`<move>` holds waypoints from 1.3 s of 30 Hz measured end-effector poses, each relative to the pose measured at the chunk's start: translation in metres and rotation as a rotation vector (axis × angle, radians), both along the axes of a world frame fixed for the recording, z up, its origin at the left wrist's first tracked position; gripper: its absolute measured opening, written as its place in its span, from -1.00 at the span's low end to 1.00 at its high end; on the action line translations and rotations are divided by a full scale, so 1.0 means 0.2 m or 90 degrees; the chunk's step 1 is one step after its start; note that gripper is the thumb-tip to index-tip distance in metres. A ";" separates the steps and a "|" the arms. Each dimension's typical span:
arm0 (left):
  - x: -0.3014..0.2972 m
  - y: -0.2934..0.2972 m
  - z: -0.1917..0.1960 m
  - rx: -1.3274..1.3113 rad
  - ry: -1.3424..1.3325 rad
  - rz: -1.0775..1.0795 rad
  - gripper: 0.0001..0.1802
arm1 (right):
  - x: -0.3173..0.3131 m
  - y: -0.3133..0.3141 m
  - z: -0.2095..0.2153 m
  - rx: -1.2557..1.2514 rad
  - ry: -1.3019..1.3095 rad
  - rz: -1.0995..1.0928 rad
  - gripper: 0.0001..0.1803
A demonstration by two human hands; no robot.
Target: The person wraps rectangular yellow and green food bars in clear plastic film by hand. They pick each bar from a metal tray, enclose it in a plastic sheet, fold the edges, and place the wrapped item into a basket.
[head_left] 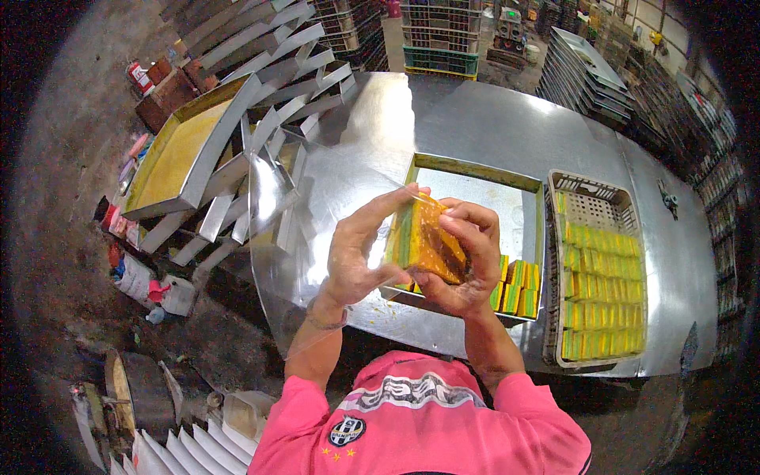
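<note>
A block of layered cake (434, 233), with green and yellow sides and a glossy orange-brown face, is raised over the steel table between my hands. My left hand (355, 249) grips its left side, thumb low and fingers at the top edge. On the right side, my right hand (469, 265) closes round the block with bent fingers. A clear plastic sheet (273, 237) hangs by my left hand and forearm; whether it is pinched there I cannot tell. Below the hands lies a square metal tray (541, 237) with several striped cake pieces (518, 289) in its near right corner.
Right of the tray, a plastic basket (556, 261) holds rows of yellow-green cake slices (602, 297). Stacked metal trays (222, 170) crowd the table's left side, one with a yellow bottom. More trays (590, 67) and crates (441, 36) stand beyond the steel table (475, 111).
</note>
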State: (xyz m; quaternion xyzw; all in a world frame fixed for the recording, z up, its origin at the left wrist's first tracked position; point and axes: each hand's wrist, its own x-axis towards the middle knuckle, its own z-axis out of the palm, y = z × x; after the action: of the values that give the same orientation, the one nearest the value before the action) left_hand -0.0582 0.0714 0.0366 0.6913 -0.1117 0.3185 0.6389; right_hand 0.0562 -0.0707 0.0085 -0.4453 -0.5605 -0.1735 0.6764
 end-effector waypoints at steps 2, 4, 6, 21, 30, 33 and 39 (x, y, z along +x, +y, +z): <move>0.01 0.00 0.00 0.007 0.006 0.006 0.11 | -0.01 0.04 -0.03 0.044 0.058 0.042 -0.33; 0.00 -0.03 -0.01 -0.035 0.014 0.028 0.13 | 0.00 0.04 -0.03 0.045 0.063 0.043 -0.34; 0.00 -0.03 -0.01 -0.062 0.037 0.025 0.14 | 0.02 0.02 -0.03 0.000 0.015 0.003 -0.37; -0.02 -0.01 0.00 -0.028 0.062 0.068 0.20 | -0.02 0.03 -0.05 -0.024 0.135 0.039 -0.19; 0.00 0.03 0.00 0.195 0.012 0.123 -0.08 | 0.01 0.03 -0.06 0.032 0.072 0.102 -0.19; -0.02 0.02 0.04 0.198 0.028 0.118 -0.07 | 0.01 0.03 -0.06 0.035 0.042 0.078 -0.19; -0.03 0.06 0.09 0.244 0.064 0.122 0.04 | 0.01 0.01 0.00 -0.038 0.030 0.029 -0.42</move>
State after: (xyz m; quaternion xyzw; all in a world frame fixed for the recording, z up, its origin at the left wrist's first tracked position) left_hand -0.0651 0.0832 0.0555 0.8224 -0.0723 0.3158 0.4676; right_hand 0.0578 -0.0686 0.0079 -0.4566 -0.5595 -0.1307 0.6793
